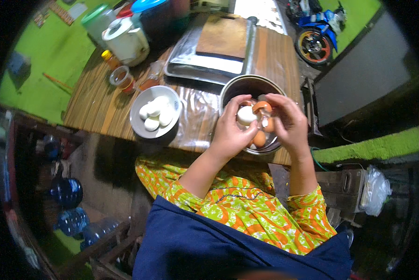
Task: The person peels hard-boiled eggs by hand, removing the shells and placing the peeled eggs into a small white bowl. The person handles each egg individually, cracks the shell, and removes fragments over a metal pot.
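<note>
Head | white egg (246, 115) clamped in left grip (234, 131) (over pot (251, 83)) | right grip (292, 122) beside brown shell (263, 106), cannot tell if clamped

"White eggs (165, 116), by count?"

"At least five (they overlap) in one bowl (135, 122), one more amid two hands (232, 134) at one pot (253, 85)."

"And beyond?"

"One cutting board (221, 35), at least three water jugs (72, 220), one motorcycle (315, 48)."

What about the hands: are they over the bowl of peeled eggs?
No, the left hand and right hand are over the metal pot, right of the bowl.
</note>
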{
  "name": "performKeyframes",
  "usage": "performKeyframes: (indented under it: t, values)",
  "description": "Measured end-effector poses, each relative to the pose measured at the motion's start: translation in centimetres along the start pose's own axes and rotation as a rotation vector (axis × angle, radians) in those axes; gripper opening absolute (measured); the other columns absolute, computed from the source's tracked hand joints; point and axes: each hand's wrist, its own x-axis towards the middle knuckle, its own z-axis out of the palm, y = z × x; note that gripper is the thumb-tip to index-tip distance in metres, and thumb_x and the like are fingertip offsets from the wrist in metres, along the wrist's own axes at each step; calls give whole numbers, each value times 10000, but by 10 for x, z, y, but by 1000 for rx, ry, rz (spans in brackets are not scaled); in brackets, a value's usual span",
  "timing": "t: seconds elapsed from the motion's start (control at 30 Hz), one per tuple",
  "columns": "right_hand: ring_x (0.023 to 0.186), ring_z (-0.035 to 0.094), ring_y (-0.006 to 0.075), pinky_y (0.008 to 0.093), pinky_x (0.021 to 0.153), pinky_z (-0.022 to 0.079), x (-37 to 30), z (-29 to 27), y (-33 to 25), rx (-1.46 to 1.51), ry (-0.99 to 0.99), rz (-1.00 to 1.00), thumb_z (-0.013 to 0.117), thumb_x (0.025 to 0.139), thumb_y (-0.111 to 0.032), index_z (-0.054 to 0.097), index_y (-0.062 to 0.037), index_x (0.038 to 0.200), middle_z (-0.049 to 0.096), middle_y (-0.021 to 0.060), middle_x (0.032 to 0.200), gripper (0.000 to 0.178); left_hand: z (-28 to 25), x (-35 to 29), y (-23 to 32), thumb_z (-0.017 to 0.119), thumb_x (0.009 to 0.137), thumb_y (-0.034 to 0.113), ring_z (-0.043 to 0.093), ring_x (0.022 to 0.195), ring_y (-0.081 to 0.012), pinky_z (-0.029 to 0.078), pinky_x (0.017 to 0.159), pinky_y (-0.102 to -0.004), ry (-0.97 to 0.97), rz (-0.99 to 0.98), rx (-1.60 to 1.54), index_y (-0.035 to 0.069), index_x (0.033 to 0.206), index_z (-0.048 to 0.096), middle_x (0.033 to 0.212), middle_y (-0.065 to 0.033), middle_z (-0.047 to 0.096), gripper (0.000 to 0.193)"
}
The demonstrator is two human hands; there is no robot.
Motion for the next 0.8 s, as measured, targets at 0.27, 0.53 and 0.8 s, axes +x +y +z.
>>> performKeyframes:
  t: [0.27, 0.53, 0.8]
  values:
    - [1042, 604, 161, 283, 928, 471, 10, -3, 12, 112, -74, 126, 546, 905, 38, 606, 15, 1164, 620, 109, 1143, 266, -37, -3, 5, 686, 724, -11, 567, 1110, -243, 448, 965, -338, 137, 122, 45, 40, 1278, 493, 1160, -126, 560, 589]
    - [1016, 623, 245, 341, 881, 504, 4, 24, -14, 225, -292, -14, 651, 832, -46, 594, -63, 1225, 609, 133, 1165, 398, -33, -8, 10, 679, 681, -26, 556, 1080, -321, 437, 955, -397, 35, 270, 264, 66, 1293, 494, 1154, -139, 584, 646]
    - [1016, 620, 186, 298, 895, 499, 1, 6, 11, 372, -121, 108, 535, 904, -10, 575, 19, 1193, 610, 125, 1143, 293, -37, -5, 9, 681, 679, -50, 565, 1120, -298, 444, 974, -385, 10, 339, 444, 56, 1289, 494, 1156, -130, 602, 647]
